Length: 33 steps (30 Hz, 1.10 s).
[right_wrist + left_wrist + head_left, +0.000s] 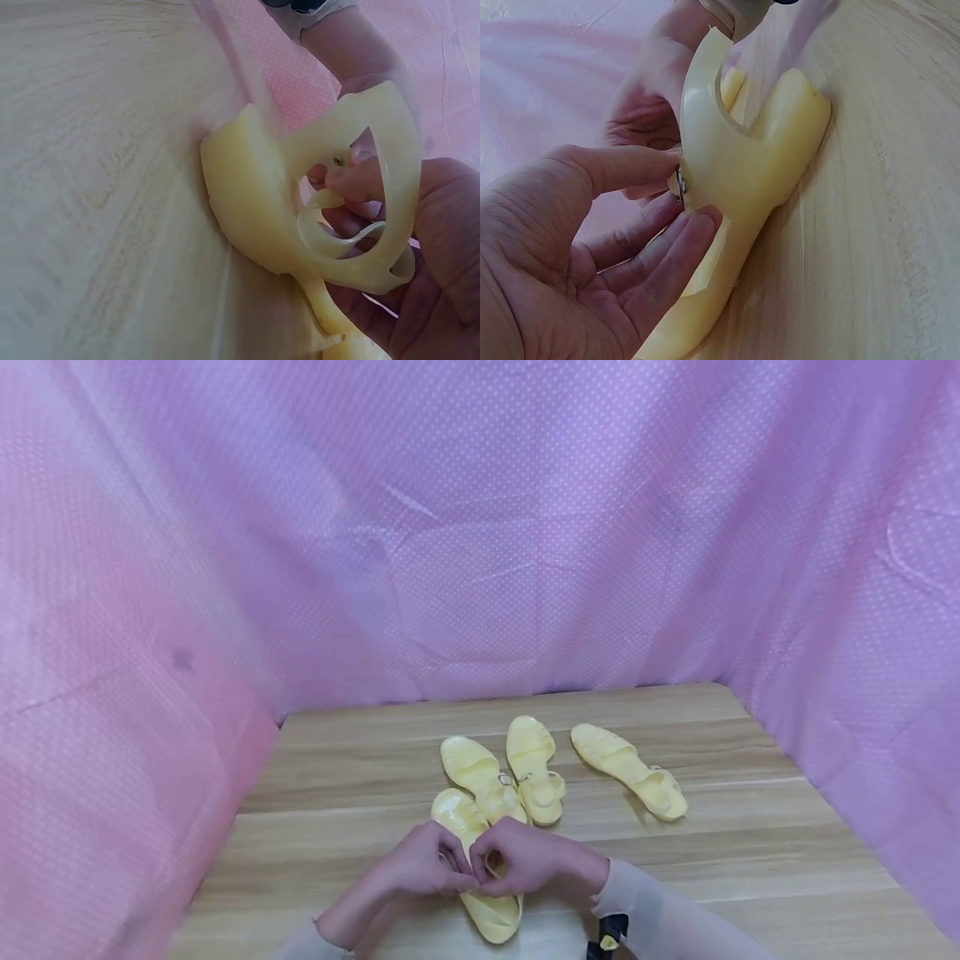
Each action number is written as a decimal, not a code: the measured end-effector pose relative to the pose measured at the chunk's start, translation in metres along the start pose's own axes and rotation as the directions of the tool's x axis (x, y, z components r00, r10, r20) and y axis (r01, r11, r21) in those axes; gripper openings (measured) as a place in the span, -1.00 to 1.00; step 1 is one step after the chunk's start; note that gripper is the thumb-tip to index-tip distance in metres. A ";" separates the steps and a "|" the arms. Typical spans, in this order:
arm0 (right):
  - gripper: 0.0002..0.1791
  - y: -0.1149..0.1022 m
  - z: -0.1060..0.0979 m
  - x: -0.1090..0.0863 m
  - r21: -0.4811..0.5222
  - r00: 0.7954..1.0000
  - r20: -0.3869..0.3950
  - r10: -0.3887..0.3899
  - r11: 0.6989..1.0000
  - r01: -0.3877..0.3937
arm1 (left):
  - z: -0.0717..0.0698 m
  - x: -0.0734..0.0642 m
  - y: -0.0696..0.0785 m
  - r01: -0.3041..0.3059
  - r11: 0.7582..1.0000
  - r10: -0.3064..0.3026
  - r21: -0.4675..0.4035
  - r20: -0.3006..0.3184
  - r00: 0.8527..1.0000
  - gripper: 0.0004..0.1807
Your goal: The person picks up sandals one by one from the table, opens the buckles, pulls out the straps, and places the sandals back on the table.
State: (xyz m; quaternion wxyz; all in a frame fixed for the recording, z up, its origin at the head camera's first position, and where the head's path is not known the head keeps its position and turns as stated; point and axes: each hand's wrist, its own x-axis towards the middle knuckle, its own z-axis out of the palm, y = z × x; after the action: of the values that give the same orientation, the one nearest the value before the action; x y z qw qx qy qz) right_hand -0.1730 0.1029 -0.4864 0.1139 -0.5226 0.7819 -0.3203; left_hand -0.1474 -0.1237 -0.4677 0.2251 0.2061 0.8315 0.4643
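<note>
A yellow jelly sandal [491,920] lies on the table near its front edge, its heel end toward me. Both hands work at its strap. My left hand [426,862] pinches the strap by the small metal buckle [681,184], thumb above and fingers below. From the other side my right hand [525,858] holds the strap, its fingers curled around the yellow strap loop [403,172] in the right wrist view. The fingertips of the two hands meet over the sandal in the head view and hide its middle part.
Just beyond the hands, two more yellow sandals [467,760] [529,745] lie side by side, the nearer overlapping the held one in view. Another yellow sandal [606,750] lies farther right on the wooden table [750,835]. Pink dotted sheeting [480,568] surrounds the table.
</note>
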 end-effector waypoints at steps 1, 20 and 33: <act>-0.81 0.000 -0.001 -0.001 0.002 1.000 0.008 0.006 1.000 -0.006 | 0.001 0.000 0.000 -0.003 1.000 0.003 0.011 -0.005 1.000 -0.84; -0.79 -0.004 0.000 0.002 -0.032 0.998 0.042 0.041 0.999 -0.039 | -0.001 -0.002 0.001 0.010 1.000 -0.009 -0.020 0.010 1.000 -0.87; -0.81 0.001 0.002 -0.001 0.027 1.000 -0.016 -0.003 1.000 0.003 | -0.001 0.001 -0.004 0.021 0.998 -0.020 -0.054 0.014 1.000 -0.85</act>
State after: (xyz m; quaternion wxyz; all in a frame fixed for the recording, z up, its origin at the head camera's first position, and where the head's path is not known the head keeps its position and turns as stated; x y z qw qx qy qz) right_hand -0.1720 0.1033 -0.4887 0.1140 -0.5195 0.7777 -0.3352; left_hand -0.1494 -0.1255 -0.4708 0.2408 0.1945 0.8191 0.4830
